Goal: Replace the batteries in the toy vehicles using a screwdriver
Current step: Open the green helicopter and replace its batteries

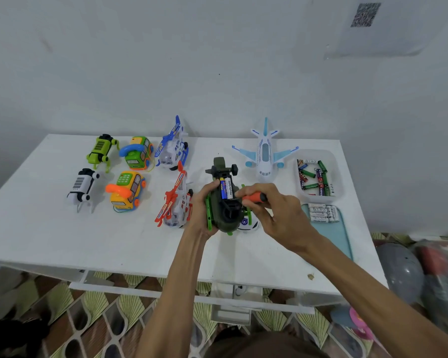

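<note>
Wall point(217, 60): plain, pale grey, at twelve o'clock.
Sheet point(365, 14): speckled square on the wall, one o'clock.
Counter point(62, 228): white, against the wall.
Floor point(101, 306): fan-patterned, six o'clock.

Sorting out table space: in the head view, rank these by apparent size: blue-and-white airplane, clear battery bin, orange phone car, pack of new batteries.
1. blue-and-white airplane
2-3. clear battery bin and orange phone car: look about alike, so not ranked.
4. pack of new batteries
</note>
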`<act>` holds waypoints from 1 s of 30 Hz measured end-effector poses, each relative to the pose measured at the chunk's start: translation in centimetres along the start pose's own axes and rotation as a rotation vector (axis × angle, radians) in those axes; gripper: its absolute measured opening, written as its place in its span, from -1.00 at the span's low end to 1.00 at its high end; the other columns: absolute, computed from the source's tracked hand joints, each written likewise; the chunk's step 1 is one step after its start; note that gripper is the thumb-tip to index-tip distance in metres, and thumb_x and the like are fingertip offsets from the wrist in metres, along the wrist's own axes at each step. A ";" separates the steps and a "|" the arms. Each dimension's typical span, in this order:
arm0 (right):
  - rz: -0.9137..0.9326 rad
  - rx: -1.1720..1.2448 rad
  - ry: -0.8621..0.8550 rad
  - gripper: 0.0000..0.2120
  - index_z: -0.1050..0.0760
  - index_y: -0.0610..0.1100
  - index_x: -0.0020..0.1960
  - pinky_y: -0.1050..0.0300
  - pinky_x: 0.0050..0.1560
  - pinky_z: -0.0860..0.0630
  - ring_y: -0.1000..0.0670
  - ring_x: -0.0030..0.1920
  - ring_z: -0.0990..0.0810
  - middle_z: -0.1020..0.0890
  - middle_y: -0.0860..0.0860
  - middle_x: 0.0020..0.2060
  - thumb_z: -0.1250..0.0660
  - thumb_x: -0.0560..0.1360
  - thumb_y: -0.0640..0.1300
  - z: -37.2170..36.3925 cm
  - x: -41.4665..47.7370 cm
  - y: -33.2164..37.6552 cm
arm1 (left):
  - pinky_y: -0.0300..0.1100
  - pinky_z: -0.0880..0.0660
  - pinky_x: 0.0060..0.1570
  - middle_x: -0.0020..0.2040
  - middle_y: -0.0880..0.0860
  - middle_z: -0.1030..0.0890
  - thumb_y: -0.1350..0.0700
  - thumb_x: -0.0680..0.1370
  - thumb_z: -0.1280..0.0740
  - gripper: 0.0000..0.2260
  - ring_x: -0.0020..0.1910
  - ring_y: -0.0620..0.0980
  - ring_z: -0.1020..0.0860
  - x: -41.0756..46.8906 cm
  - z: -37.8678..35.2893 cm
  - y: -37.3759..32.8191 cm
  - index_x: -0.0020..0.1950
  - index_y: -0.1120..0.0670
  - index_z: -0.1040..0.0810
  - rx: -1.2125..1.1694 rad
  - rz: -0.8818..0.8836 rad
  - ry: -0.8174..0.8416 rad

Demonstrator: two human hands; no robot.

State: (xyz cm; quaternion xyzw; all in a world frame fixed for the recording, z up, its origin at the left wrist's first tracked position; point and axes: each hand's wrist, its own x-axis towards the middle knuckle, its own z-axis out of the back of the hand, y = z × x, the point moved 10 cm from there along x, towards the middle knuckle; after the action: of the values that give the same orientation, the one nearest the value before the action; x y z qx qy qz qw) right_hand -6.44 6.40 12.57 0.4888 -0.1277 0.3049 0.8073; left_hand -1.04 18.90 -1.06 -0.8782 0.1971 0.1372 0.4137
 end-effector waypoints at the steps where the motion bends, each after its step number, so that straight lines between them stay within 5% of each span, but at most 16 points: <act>1: 0.034 -0.009 -0.030 -0.77 -0.36 -0.01 0.26 0.05 -0.01 -0.68 -0.07 0.02 -0.73 -0.71 -0.07 0.08 -0.29 0.64 -0.12 0.2 -0.3 0.1 | -0.09 -0.61 -0.14 -0.12 0.14 -0.68 -0.02 0.59 -0.24 -0.67 -0.18 0.08 -0.65 -0.1 -0.2 0.0 -0.10 0.14 -0.72 0.007 0.002 0.009; 9: 0.267 -0.069 -0.143 -0.79 -0.37 -0.17 0.24 0.36 -0.02 -0.60 0.05 0.09 -0.69 -0.67 -0.08 0.17 -0.28 0.65 -0.15 1.0 -1.9 1.6 | -0.05 -0.57 0.02 -0.05 0.15 -0.65 -0.04 0.59 -0.26 -0.68 -0.05 0.10 -0.62 0.2 -0.2 0.5 0.08 0.18 -0.63 -0.076 0.050 0.003; 12: 0.166 -0.021 -0.152 -0.79 -0.37 -0.13 0.25 0.17 -0.05 -0.68 -0.04 0.05 -0.72 -0.68 -0.07 0.16 -0.29 0.64 -0.15 0.8 -1.9 0.6 | -0.07 -0.62 -0.07 -0.04 0.17 -0.67 -0.04 0.60 -0.22 -0.63 -0.08 0.11 -0.65 0.2 -0.4 0.7 0.00 0.20 -0.70 -0.016 0.051 0.036; 17: 0.001 0.087 -0.233 -0.81 -0.37 -0.10 0.21 0.24 -0.01 -0.64 0.08 0.06 -0.71 -0.70 -0.01 0.09 -0.29 0.62 -0.20 1.8 -1.8 -0.2 | -0.07 -0.63 -0.12 -0.03 0.17 -0.69 -0.05 0.63 -0.17 -0.60 -0.10 0.11 -0.68 -0.2 -0.8 1.3 0.00 0.18 -0.70 -0.076 0.075 0.050; 24: -0.099 0.266 -0.470 -0.90 -0.37 -0.23 0.16 -0.15 -0.08 -0.68 -0.11 -0.01 -0.73 -0.69 -0.13 -0.04 -0.21 0.68 -0.23 4.7 -0.4 -0.1 | -0.05 -0.61 -0.02 -0.02 0.14 -0.67 -0.04 0.53 -0.33 -0.67 -0.07 0.10 -0.66 -0.4 -0.1 2.7 0.11 0.18 -0.65 -0.138 0.111 0.029; 30: -0.170 0.239 -0.405 -0.87 -0.37 -0.26 0.17 -0.15 0.02 -0.67 -0.07 0.02 -0.73 -0.70 -0.09 -0.01 -0.22 0.68 -0.20 3.1 1.3 -0.9 | -0.04 -0.59 -0.06 -0.08 0.13 -0.69 -0.03 0.58 -0.23 -0.64 -0.14 0.09 -0.66 -0.7 -1.1 2.9 -0.01 0.17 -0.73 -0.066 0.097 0.064</act>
State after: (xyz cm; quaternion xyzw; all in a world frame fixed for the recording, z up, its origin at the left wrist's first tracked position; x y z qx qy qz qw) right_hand -4.61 3.83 14.09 0.6410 -0.2082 0.1446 0.7245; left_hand -2.87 16.51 -1.99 -0.8848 0.2476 0.1355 0.3708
